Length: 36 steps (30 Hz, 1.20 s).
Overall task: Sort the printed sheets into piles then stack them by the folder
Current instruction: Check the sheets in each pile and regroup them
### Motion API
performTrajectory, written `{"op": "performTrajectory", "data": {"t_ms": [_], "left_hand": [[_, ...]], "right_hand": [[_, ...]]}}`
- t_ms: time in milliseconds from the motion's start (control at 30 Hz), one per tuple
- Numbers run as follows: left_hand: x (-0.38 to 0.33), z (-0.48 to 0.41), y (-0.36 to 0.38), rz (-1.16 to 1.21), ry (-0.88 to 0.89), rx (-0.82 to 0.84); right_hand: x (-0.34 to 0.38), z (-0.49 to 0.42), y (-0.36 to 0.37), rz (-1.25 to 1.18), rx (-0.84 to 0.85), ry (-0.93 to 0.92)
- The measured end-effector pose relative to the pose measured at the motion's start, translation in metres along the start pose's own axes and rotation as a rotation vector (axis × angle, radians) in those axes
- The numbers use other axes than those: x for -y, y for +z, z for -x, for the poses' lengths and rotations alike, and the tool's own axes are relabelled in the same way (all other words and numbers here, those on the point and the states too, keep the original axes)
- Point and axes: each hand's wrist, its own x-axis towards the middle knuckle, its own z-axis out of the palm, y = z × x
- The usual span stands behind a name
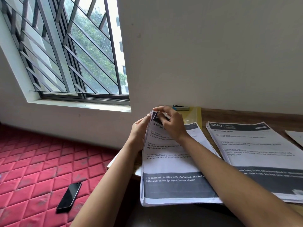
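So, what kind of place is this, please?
Probably a room at home, used as a workspace: a red quilted mattress lies beside the wooden desk, below a barred window.

A room in a home: a red quilted mattress (41,169) beside the wooden tabletop (237,115), under a barred window (68,51).

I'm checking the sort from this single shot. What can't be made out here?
Held stack: head view; the right hand covers its header and some line ends.
Yellow folder: mostly hidden behind that hand and the stack.
Far-right sheet: cut off by the frame edge.
Right pile: small print blurred; the forearm covers its lower left.
Sheet counts: edges too thin to tell.
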Motion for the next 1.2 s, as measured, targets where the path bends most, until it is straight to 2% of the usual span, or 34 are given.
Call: {"op": "performTrajectory", "data": {"t_ms": [600,800,1200], "left_hand": [[-0.002,0.005,0.003,0.018,0.032,0.058],[-0.001,0.007,0.003,-0.002,0.046,0.071],[0.002,0.003,0.0,-0.012,0.065,0.065]], "right_hand": [[0.006,-0.005,-0.013,-0.005,-0.022,-0.041],[0.0,-0.008,-0.019,0.105,-0.015,-0.047],[0.002,-0.009,-0.02,0.167,0.019,-0.031]]}}
